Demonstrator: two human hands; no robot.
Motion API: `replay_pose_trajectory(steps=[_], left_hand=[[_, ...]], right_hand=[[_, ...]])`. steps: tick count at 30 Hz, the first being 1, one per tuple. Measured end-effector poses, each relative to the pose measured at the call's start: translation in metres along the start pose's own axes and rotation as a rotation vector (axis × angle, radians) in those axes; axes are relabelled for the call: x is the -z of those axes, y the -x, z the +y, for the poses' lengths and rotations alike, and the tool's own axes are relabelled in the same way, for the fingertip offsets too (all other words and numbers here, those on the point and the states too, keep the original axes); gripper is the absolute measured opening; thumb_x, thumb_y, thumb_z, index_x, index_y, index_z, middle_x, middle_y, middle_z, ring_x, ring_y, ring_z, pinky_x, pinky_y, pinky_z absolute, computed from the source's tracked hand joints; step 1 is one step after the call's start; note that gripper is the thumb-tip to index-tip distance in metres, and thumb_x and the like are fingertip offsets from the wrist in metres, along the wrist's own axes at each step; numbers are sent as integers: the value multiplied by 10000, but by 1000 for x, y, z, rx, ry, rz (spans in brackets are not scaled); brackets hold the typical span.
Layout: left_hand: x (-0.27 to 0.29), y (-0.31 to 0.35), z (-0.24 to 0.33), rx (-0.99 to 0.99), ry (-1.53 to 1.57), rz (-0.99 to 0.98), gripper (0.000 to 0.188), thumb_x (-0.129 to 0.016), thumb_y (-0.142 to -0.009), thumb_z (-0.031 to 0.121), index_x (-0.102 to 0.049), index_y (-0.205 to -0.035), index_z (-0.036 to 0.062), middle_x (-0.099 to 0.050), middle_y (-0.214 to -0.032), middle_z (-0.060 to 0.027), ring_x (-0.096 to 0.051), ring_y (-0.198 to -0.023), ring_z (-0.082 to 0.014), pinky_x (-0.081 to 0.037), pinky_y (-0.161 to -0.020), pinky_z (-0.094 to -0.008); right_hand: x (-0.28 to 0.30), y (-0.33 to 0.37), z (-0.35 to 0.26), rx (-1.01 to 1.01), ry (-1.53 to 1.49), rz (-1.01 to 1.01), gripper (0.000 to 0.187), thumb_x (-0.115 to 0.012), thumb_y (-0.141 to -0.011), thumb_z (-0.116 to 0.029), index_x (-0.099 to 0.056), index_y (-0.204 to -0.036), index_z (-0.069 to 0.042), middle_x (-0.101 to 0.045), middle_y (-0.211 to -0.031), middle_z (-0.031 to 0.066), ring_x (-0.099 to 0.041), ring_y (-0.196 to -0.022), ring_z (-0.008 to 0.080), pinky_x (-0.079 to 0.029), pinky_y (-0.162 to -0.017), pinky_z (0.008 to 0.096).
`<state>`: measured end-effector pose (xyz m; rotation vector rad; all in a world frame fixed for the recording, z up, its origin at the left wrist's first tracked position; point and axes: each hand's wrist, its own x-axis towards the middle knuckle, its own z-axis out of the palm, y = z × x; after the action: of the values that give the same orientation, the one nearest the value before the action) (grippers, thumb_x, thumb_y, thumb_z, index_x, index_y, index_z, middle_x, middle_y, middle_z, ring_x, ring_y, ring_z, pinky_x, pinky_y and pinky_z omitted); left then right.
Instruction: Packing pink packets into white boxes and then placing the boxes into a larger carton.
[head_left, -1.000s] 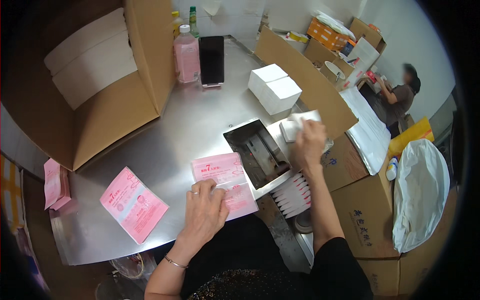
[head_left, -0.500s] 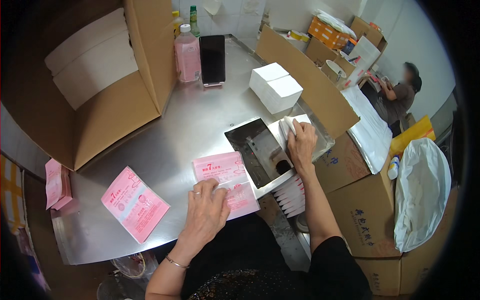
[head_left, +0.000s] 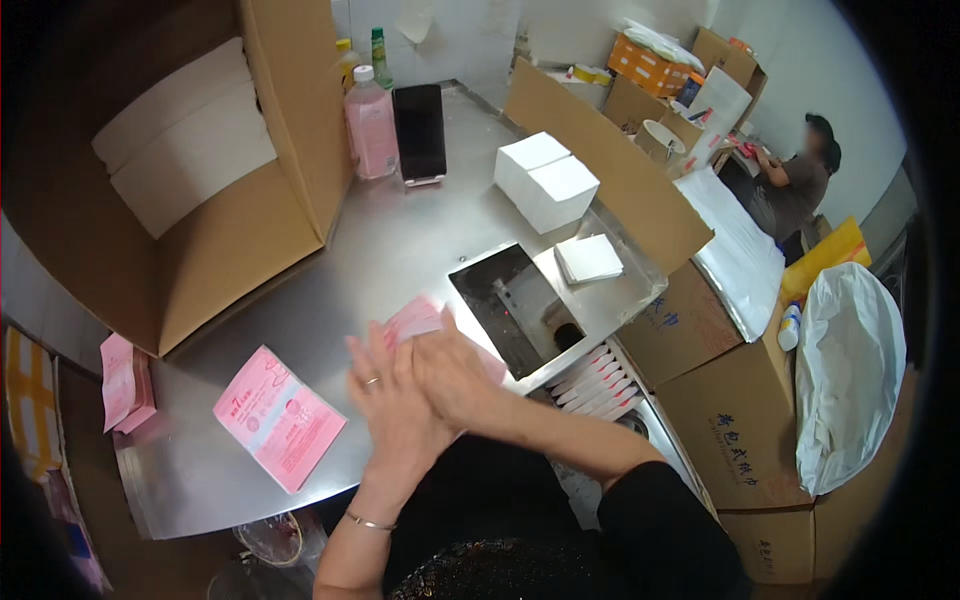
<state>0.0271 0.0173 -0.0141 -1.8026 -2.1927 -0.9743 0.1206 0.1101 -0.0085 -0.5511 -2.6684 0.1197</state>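
Note:
My left hand [head_left: 392,405], with a ring and a bracelet, lies over pink printed packaging [head_left: 412,318] near the front middle of the steel table. Its fingers look stretched out, though blurred. My right hand [head_left: 448,372] crosses over from the right and overlaps the left hand. Its fingertips are smeared and partly hidden, so I cannot tell what they hold. A pink printed packet stack [head_left: 280,418] lies to the left. Right of my hands is a dark rectangular opening [head_left: 515,310] with a metal rim. Beyond it sits a low pile of white folded tissues [head_left: 588,259].
A taller tissue block [head_left: 547,190] stands farther back. A phone [head_left: 419,135] and pink bottle [head_left: 371,125] stand at the back. A large open carton [head_left: 240,270] fills the left. Wrapped packs [head_left: 598,385] sit below the right edge, near cartons [head_left: 735,430]. Another person [head_left: 795,185] sits far right.
My right hand has left the low tissue pile and moved left across the opening onto my left hand. The pink packaging beneath is now mostly covered. The view has shifted slightly.

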Motion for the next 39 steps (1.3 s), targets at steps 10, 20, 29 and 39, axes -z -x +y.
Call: replay_pose_trajectory(steps=[10,20,29,39], left_hand=[[11,1,1,-142,-156,-193,637,-730,-757,470,-630,-1276,115,-547,-1119,-180,-492,-923,-334,-365,-773,-451],[21,-6,8,-248,-67,-308,552,-746,-757,434,-647,-1148,58,-554,-1114,-192,-521,-990,-343,-400,-854,-499],[28,-3,-11,-152,76,-301,730,-782,-666,212,-557,-1342,51,-535,-1046,-180,-544,-944,-352,-437,-779,-455],[17,2,-8,-113,207,-210,505,-724,-799,121,-605,-1273,-3,-550,-972,-155,-580,-860,-318,-472,-722,-439]], right_hand=[[28,76,169,-588,623,416,177,-670,-852,-139,-641,-971,-12,-589,-923,143,-566,-921,328,-437,-816,480],[38,91,173,-574,406,483,198,-616,-844,-25,-687,-1028,-8,-620,-974,143,-576,-966,327,-454,-777,452],[19,82,-18,254,3,209,399,-614,-857,-140,-629,-1233,-7,-611,-1110,219,-584,-1110,387,-312,-1097,695],[-5,18,32,-110,-17,188,570,-609,-828,-53,-516,-1388,0,-637,-1166,183,-585,-1151,350,-366,-1064,546]])
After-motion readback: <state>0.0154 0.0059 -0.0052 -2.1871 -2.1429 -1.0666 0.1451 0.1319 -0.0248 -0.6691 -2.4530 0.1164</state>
